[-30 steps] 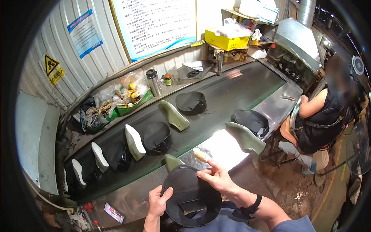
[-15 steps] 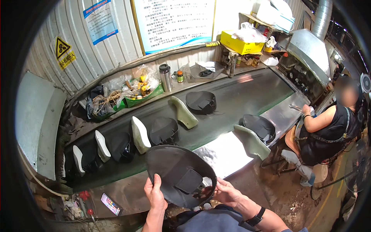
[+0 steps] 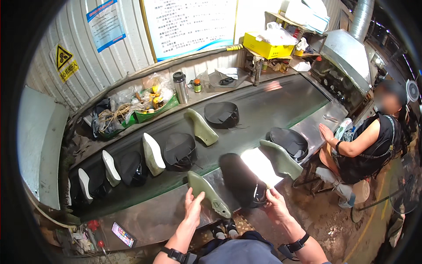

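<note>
A black upper (image 3: 239, 176), apparently for a shoe or boot, is tilted above the near metal edge of the bench. My right hand (image 3: 278, 207) grips its lower right rim between thumb and fingers. A pale green shoe last (image 3: 206, 193) stands to the left of the upper, its holed end toward me. My left hand (image 3: 193, 207) is beside the last, thumb and fingers apart, the thumb close to its side; whether they touch I cannot tell. Right of the upper, another green last (image 3: 281, 159) leans near a black upper (image 3: 290, 141).
Several green lasts and black uppers stand in a row along the dark belt (image 3: 263, 105). A phone (image 3: 123, 234) lies at the near left. A co-worker (image 3: 365, 136) sits at the right, one hand at the bench edge. A steel flask (image 3: 180, 88) stands behind the belt.
The upper has moved right, out of my left hand, and stays in my right. The green last near my left hand has come into view. The co-worker's hand has moved toward the bench.
</note>
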Action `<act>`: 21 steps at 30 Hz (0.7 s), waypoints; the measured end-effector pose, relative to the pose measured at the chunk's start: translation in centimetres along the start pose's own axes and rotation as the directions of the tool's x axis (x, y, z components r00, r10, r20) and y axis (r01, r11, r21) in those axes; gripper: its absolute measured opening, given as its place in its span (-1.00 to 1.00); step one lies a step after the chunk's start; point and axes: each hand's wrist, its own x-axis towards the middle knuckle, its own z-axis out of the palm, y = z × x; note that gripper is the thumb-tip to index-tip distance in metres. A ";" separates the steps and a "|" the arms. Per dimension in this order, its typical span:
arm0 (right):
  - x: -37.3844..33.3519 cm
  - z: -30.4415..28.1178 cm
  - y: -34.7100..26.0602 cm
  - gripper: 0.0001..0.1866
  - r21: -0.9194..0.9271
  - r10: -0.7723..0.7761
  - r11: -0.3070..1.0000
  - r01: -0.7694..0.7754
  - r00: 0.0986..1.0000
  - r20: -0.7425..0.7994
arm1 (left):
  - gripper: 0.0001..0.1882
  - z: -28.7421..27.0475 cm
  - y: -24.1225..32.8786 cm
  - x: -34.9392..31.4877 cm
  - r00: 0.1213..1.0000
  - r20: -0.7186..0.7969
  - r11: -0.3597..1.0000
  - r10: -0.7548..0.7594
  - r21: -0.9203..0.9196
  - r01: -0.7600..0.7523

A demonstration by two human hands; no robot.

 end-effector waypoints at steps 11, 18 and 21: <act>-0.3 -4.9 2.7 -0.62 0.485 0.215 0.870 -0.086 0.952 -0.217 | 0.18 7.7 -3.8 1.4 0.920 -0.377 0.945 -0.106 0.249 0.211; -3.4 0.0 -0.2 -0.38 -0.068 -0.248 0.966 0.249 0.969 0.018 | -0.35 1.6 2.0 0.4 0.981 0.182 0.954 0.074 -0.299 -0.016; -3.8 -1.6 0.0 -0.36 -0.689 -0.249 0.330 0.645 0.764 0.596 | -0.56 0.0 5.5 0.1 0.774 0.632 0.778 -0.024 -0.475 0.412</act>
